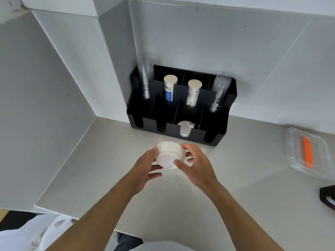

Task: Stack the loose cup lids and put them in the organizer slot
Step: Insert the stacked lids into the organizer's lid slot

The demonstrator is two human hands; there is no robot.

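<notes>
The head view looks down on a pale grey table [226, 178] set into a corner, with plain white walls to the left and at the far side. Against the far wall stands a black organizer [181, 113] split into compartments. Its far row holds a stack of clear cups [145, 78] at the left, two stacks of paper cups [169, 87] in the middle and another clear cup stack [220, 93] at the right. In the near row, the third slot from the left holds a few translucent lids [184, 128]; the other near slots look dark. At the right edge of the table lies a clear plastic tray [293, 160] with an orange object [307, 153] in it, and a dark object [328, 195] is cut off by the frame nearer.

A stack of loose cup lids [170, 154], white and translucent, is held above the table just in front of the organizer, tilted.

The left hand [145, 169] cups the stack's left side with fingers curled under it. The right hand [194, 163] grips the right side, thumb near and fingers wrapped over the far edge. Both are closed on the stack.
</notes>
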